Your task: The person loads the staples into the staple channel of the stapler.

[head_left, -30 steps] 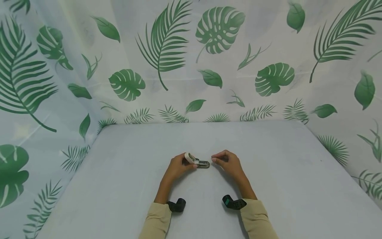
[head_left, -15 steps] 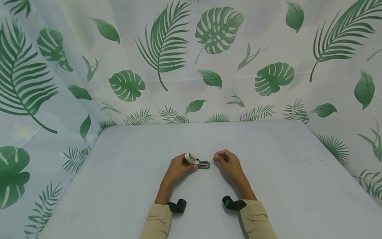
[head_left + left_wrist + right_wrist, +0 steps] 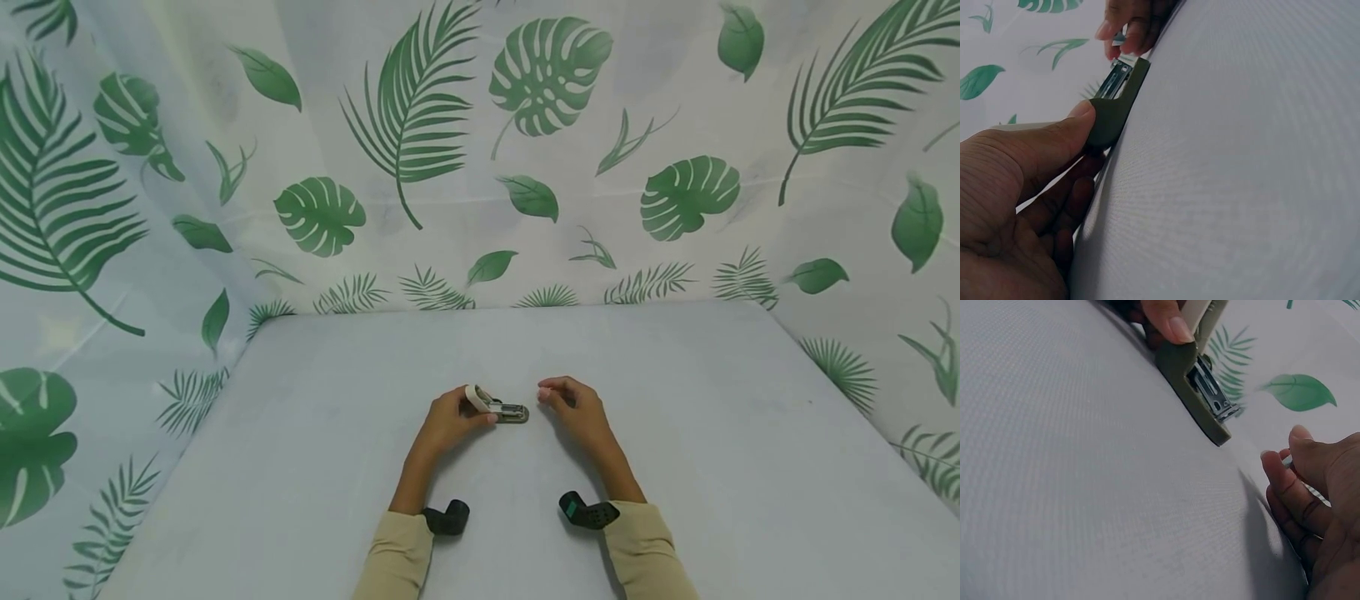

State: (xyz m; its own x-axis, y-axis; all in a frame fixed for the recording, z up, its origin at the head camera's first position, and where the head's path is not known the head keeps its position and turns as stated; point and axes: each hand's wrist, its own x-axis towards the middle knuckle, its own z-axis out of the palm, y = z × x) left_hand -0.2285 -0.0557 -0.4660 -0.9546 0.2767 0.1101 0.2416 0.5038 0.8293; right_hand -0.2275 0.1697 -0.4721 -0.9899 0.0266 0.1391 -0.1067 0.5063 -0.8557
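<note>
A stapler (image 3: 512, 413) with a pale top arm and a dark olive base lies on the table, its top swung up and its metal staple channel exposed. My left hand (image 3: 444, 423) grips its hinge end, the thumb on the base's side in the left wrist view. To the right of the stapler's front end, apart from it, is my right hand (image 3: 581, 412). Its thumb and index finger pinch a small silvery piece (image 3: 1287, 461), mostly hidden by the fingertips; it looks like a short strip of staples.
A white cloth-covered table (image 3: 300, 467) spreads around both hands. Behind it and at both sides hang white curtains (image 3: 450, 225) printed with green leaves. Dark wrist cameras (image 3: 447, 518) sit at the cuffs of the beige sleeves (image 3: 393, 554).
My right hand has drawn back slightly to the right, away from the stapler's front end. My left hand and the stapler stay nearly in place.
</note>
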